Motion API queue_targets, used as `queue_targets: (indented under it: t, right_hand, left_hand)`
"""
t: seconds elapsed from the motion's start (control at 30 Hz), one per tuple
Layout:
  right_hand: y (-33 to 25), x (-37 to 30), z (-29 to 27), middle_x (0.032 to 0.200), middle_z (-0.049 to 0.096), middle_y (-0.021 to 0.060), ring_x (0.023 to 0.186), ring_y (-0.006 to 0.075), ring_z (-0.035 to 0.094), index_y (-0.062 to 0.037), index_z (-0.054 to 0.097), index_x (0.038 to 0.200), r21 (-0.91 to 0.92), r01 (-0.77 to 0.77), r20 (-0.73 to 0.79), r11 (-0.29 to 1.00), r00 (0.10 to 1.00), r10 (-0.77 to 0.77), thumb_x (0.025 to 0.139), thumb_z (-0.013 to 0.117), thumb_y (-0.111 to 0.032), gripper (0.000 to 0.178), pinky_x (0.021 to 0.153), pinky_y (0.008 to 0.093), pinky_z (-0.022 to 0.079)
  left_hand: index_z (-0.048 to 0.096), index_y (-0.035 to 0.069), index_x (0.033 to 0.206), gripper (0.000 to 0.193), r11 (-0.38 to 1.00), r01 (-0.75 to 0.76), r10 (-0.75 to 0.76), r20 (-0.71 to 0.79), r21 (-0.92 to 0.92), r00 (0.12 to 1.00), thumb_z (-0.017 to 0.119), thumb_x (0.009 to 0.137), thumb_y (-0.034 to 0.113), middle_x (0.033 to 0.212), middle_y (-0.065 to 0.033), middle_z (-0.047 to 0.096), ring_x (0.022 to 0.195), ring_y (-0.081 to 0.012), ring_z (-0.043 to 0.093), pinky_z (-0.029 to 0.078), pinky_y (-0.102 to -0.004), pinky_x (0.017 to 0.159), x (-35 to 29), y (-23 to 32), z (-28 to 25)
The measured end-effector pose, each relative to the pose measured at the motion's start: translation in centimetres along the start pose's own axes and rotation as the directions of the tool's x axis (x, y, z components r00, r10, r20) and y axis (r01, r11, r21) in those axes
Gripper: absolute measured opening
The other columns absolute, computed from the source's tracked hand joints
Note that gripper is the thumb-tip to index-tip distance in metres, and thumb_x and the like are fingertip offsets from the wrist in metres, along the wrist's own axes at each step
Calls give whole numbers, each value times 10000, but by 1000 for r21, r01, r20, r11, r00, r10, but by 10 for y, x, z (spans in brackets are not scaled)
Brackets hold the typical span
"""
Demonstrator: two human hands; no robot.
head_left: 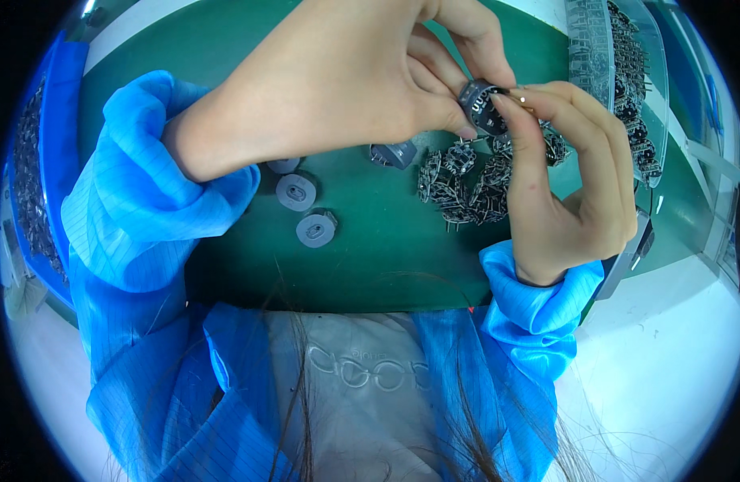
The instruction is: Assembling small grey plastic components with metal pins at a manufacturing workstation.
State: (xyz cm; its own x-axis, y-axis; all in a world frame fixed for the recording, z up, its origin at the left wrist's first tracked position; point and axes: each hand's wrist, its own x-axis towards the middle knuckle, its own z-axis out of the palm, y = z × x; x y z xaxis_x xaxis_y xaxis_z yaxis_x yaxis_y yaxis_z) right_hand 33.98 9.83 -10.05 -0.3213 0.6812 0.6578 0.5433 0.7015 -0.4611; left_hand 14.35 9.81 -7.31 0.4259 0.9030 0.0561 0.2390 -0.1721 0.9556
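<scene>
My left hand (346, 88) reaches across from the left, its thumb and fingers closed round a small dark grey round housing (487, 114) that has a black inner face with pale marks. The thumb and forefinger of my right hand (574, 173) pinch together at the housing's right rim. A thin brass-coloured bit shows between those fingertips, too small to name. Just below the housing lies a heap of small circuit boards (490, 189) with wire legs, partly hidden by my right hand. Another dark grey housing (395, 154) rests on the green mat (346, 277) beneath my left hand.
Several grey round parts (316, 230) lie left of centre, one partly covered by my left sleeve. At the far left stands a blue bin (57, 169) of small dark pieces. On the right is a clear tray (591, 52) with rows of circuit boards.
</scene>
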Motion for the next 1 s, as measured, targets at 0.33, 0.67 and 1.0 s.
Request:
queue_targets:
  t: [0.33, 0.67, 1.0]
  right_hand:
    - [-5, 1, -3, 1075, 677, 127, 978, 199, 678, 41, 610, 1173, 314, -347, 166, 884, 937, 309, 902, 705, -12, 292, 831, 321, 580]
    - [0, 7, -27, 1102, 678, 164, 1032, 234, 668, 80, 576, 1233, 456, -759, 722, 464, 620, 305, 980, 629, -173, 362, 965, 346, 502]
    - [7, 6, -24, 1153, 664, 171, 1028, 221, 670, 83, 552, 1308, 497, -746, 709, 443, 643, 289, 998, 612, -191, 417, 881, 323, 550]
  left_hand:
    - [710, -21, 997, 244, 944, -251, 231, -117, -214, 966, 782, 764, -32, 975, -131, 682, 796, -175, 711, 601, -249, 688, -4, -30, 3]
    - [677, 53, 890, 233, 740, -621, 669, -198, 259, 716, 787, 687, 22, 898, -68, 572, 641, -174, 514, 415, -285, 537, 7, -32, 18]
    - [659, 60, 889, 239, 774, -606, 627, -82, 185, 775, 787, 691, 21, 928, -69, 556, 664, -176, 515, 414, -281, 553, 10, -30, 6]
